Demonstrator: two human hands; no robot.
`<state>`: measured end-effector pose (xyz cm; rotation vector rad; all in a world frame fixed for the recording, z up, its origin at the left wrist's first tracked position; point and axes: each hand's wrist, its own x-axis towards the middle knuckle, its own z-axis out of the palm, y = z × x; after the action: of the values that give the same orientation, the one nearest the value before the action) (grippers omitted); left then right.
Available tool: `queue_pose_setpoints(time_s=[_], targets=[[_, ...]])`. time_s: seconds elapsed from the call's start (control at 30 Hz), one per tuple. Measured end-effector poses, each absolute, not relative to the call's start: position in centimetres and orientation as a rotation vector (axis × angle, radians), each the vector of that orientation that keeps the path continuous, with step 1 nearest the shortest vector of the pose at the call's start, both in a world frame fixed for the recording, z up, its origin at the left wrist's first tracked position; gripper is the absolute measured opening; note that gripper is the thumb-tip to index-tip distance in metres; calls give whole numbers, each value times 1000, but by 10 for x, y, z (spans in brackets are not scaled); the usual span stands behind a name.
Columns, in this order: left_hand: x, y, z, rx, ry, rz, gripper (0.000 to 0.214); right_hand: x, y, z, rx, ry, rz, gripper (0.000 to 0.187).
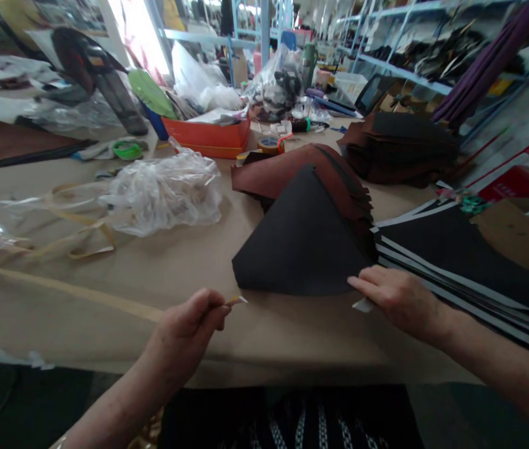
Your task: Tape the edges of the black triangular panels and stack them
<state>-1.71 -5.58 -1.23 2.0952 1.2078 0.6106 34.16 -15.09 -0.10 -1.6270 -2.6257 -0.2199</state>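
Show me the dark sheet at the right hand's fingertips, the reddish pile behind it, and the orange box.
Dark sheet [298, 243]: head view, middle of its face.
Reddish pile [276, 173]: head view, its top piece.
Orange box [206, 138]: head view, front wall.

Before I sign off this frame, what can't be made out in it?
All in the head view:
Small tan piece: gripped end, hidden by the left hand.
White scrap: partly hidden by the right hand.
Brown pieces: partly hidden by the black panel.
Clear plastic bundle: contents, obscured by creases.
Grey-edged panels: cut off by the right edge.
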Motion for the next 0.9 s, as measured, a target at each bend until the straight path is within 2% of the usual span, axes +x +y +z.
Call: queue_pose_setpoints(time_s=[0.13, 0.2, 0.4, 0.53, 0.63, 0.77, 0.9], targets=[[7, -82, -5, 1961, 1071, 445, 25, 341, -203, -43, -1668, -2491, 12, 37], [23, -95, -9, 1894, 1051, 346, 27, 338, -211, -48, -1757, -2346, 160, 33], [63, -116, -20, 1781, 1063, 174, 26, 300, -199, -19, -1783, -1669, 997, 29], [74, -115, -20, 1815, 1079, 154, 24, 273, -182, -11, -1655, -1380, 1337, 21], [79, -114, -19, 1895, 1067, 180, 27, 258, -173, -14, -1580, -1400, 1356, 7], [75, -108, -20, 2010, 1035, 121, 25, 260, -171, -16, -1629, -1503, 1230, 11], [44, -77, -22, 2138, 1005, 68, 34, 307, -180, -13, -1732, -1393, 1122, 13]])
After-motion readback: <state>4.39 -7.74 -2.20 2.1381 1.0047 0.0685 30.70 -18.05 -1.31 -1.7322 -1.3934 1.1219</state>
